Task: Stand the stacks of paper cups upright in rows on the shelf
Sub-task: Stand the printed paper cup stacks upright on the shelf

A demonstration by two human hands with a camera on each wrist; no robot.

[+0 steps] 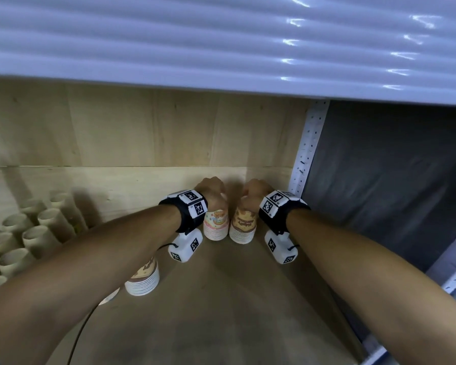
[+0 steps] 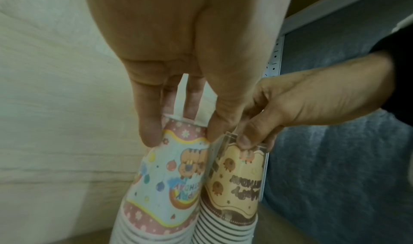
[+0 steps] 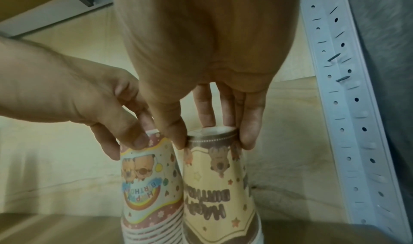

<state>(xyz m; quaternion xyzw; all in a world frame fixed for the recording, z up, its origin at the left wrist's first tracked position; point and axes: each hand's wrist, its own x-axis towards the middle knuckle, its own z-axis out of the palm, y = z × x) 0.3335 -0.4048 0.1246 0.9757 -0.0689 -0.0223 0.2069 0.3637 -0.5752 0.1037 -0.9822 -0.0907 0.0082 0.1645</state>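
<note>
Left hand point(image 1: 210, 187) pinches top of pink printed paper-cup stack point(image 1: 216, 225); right hand point(image 1: 253, 191) pinches brown printed stack point(image 1: 243, 227); both stacks rim-down on wooden shelf point(image 1: 221, 299), touching, apparently steadied to form row.

A white perforated upright point(image 1: 306, 151) stands beside grey sheeting point(image 1: 385, 164), under a ribbed white panel point(image 1: 221, 35).

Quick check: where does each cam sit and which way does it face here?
Head: above, facing forward and down into the shelf; both forearms show.
Left wrist: along the left hand onto the pink cup stack.
Right wrist: along the right hand onto the brown cup stack.
Both wrist views share both stacks, side by side.
</note>
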